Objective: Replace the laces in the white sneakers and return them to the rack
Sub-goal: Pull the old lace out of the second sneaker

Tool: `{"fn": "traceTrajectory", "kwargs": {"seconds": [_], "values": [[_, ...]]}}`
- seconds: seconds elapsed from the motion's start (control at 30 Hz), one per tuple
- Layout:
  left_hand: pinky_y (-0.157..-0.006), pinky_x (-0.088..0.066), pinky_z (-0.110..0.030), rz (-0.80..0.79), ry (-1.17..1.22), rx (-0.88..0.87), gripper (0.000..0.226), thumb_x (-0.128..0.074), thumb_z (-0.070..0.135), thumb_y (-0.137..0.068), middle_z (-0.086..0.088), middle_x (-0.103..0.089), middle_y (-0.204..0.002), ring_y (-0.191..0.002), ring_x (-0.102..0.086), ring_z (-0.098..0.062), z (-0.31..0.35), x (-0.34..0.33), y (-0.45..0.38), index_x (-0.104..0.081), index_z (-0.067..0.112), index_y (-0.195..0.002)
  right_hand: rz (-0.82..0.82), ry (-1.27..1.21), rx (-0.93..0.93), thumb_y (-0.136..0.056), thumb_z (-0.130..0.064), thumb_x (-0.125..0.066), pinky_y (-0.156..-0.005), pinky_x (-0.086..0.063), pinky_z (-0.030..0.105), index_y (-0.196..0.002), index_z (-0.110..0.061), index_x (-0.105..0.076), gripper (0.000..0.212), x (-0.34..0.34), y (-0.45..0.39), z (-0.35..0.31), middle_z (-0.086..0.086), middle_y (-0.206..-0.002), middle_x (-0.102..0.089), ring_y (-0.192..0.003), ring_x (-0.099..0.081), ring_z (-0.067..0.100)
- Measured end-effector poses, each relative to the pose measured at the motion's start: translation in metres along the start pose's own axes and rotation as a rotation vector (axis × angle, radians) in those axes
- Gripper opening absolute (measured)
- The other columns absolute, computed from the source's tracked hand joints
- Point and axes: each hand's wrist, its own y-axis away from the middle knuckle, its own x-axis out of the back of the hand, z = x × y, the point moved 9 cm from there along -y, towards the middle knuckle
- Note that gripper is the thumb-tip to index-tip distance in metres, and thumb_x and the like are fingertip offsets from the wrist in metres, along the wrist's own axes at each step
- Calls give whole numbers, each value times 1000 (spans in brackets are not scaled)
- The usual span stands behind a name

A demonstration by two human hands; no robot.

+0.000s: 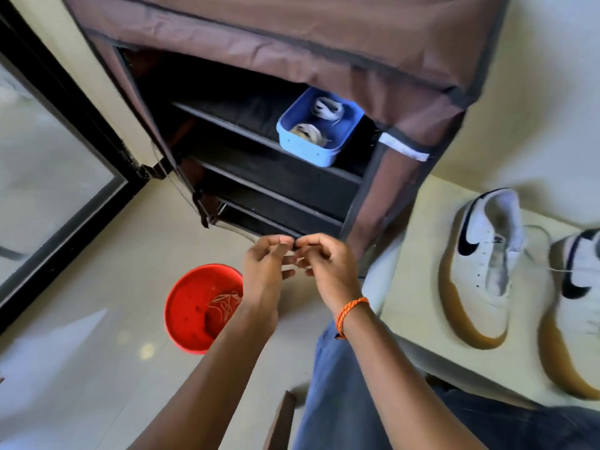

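Two white sneakers with black swooshes and tan soles lie on a pale bench at the right, one [483,264] fully in view, the other [581,306] cut by the frame edge. No laces show in their eyelets. A blue tray [311,151] on a shelf of the brown fabric shoe rack [292,37] holds two rolled laces [328,110]. My left hand [264,271] and my right hand [328,267] meet fingertip to fingertip in front of the rack's bottom shelf, fingers pinched. I cannot tell whether anything small is held between them.
A red bowl [188,306] with orange threads in it stands on the tiled floor, below my left hand. The pale bench [418,287] sits right of the rack. A black-framed glass door [48,164] fills the left. My blue-jeaned leg is under my right arm.
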Motion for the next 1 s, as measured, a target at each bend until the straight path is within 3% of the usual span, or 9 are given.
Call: {"fn": "traceTrajectory", "kwargs": {"seconds": [0.13,0.27,0.37,0.47,0.53,0.63,0.7,0.8,1.0], "values": [[-61,-54,-22,-187,-74,-25,17,-57,4,-103,-7,-76,-88,-72,-71,-12,8,-78,24,-74,5,-103,188,-2,103,-96,-2,-62,-75,-61,31,-97,-10,-79,18,97,3,-17,2,-85,-78,-81,-75,16],[-69,-55,-34,-343,-190,-62,21,-59,7,-101,-3,-74,-85,-75,-64,-17,4,-155,43,-79,11,-97,332,25,121,-93,-5,-63,-69,-58,35,-93,-16,-78,19,187,11,-19,1,-81,-77,-76,-74,20],[-68,-54,-29,-460,-363,-125,23,-59,11,-101,7,-78,-94,-72,-69,-10,-6,-217,54,-80,19,-94,443,57,51,-93,-1,-63,-66,-60,37,-93,-14,-77,20,249,22,-5,3,-79,-76,-72,-73,21],[-68,-49,-24,-546,-499,-133,25,-61,15,-100,15,-75,-95,-79,-70,-10,-23,-268,59,-79,27,-89,566,190,29,-89,-8,-70,-76,-61,36,-94,-24,-77,18,299,31,9,-8,-82,-77,-78,-72,8],[-68,-47,-23,-547,-541,-134,20,-62,17,-99,16,-72,-100,-87,-68,-11,-31,-294,59,-78,28,-99,647,257,21,-89,-10,-73,-78,-58,27,-96,-28,-76,20,326,35,18,-12,-87,-75,-82,-69,-1],[-84,-53,-30,-470,-594,-178,20,-66,21,-98,12,-69,-115,-104,-66,-15,-30,-320,52,-72,26,-116,719,318,17,-88,-10,-77,-71,-54,21,-101,-31,-71,25,350,36,31,-8,-97,-71,-90,-66,5],[-96,-55,-37,-430,-624,-230,31,-71,28,-96,8,-65,-127,-114,-64,-19,-30,-332,48,-68,28,-127,746,347,12,-86,-18,-82,-76,-56,27,-116,-30,-66,36,360,34,40,-4,-106,-66,-95,-63,9],[-100,-55,-41,-435,-658,-268,55,-77,36,-92,7,-56,-140,-119,-61,-21,-39,-344,44,-56,36,-144,717,267,-85,-86,-33,-83,-90,-58,37,-140,-33,-59,59,366,30,60,-8,-119,-67,-105,-66,11],[-94,-54,-37,-425,-811,-377,61,-75,36,-91,8,-61,-139,-118,-64,-19,-41,-338,32,-51,40,-147,646,297,-108,-90,-41,-78,-101,-57,42,-141,-29,-65,54,344,22,63,-5,-133,-71,-119,-68,19]]}}
